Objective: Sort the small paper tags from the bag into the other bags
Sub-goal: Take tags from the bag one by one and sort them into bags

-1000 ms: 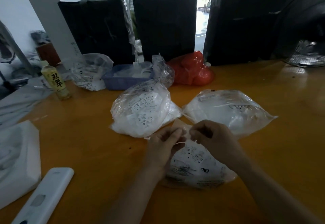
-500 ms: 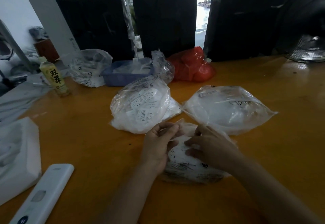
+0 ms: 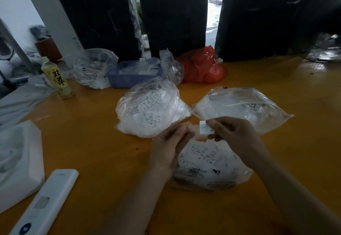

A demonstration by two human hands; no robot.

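Observation:
A clear plastic bag of small white tags (image 3: 210,166) lies on the orange table just in front of me. My left hand (image 3: 168,147) pinches the rim of its mouth and holds it up. My right hand (image 3: 234,133) pinches one small white paper tag (image 3: 204,128) above the bag's opening. Two other clear bags lie behind: a bulging bag full of tags (image 3: 147,112) to the left and a flatter bag (image 3: 241,107) to the right.
A white remote (image 3: 44,203) and a white foam block (image 3: 18,161) lie at the near left. A drink bottle (image 3: 58,79), another clear bag (image 3: 94,68), a blue tray (image 3: 129,76) and a red bag (image 3: 203,66) stand at the back, in front of black-wrapped boxes (image 3: 173,15).
My right hand has come out of the near bag's mouth and risen with one tag pinched in it. My left hand still holds the bag's rim.

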